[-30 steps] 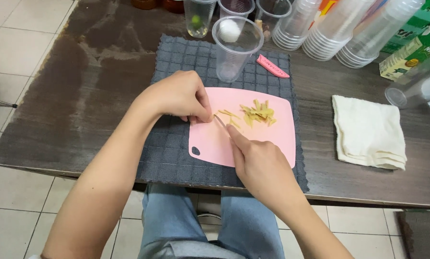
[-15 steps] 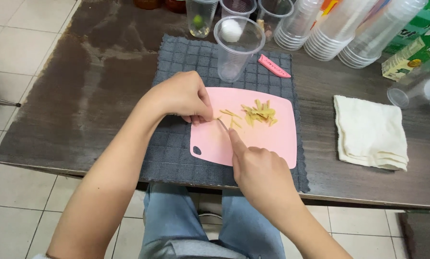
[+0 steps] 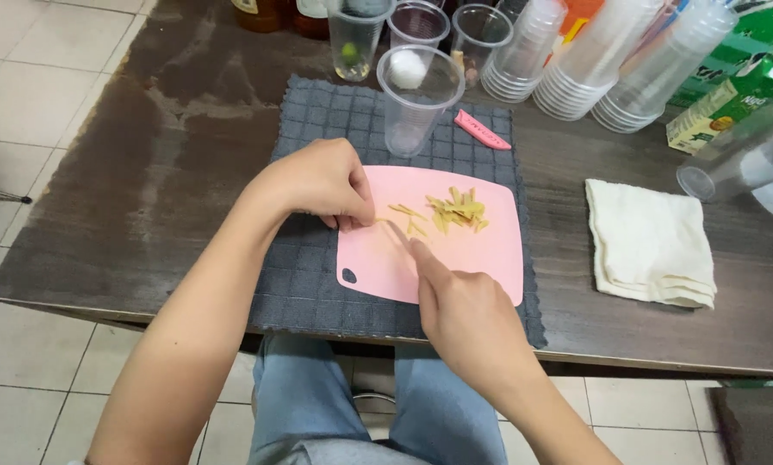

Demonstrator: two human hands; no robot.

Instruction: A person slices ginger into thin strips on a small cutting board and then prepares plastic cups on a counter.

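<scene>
Left hand (image 3: 322, 182) curled, pinching something unclear at pink cutting board's (image 3: 378, 267) 9 o'clock edge; right hand (image 3: 468, 314) grips knife (image 3: 398, 233), yellow slivers (image 3: 455, 211) at 1 o'clock.

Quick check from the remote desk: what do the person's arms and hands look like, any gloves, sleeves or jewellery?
Both arms are bare to the frame edge, with no sleeves in view. The left hand and right hand wear no gloves, and no rings, watch or bracelets show. Blue jeans cover the lap below.

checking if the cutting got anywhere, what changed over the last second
Very little. The right hand and its knife sit almost where they were, blade by the left hand fingertips. The yellow strips, pink board, plastic cup and white cloth stayed put.
</scene>
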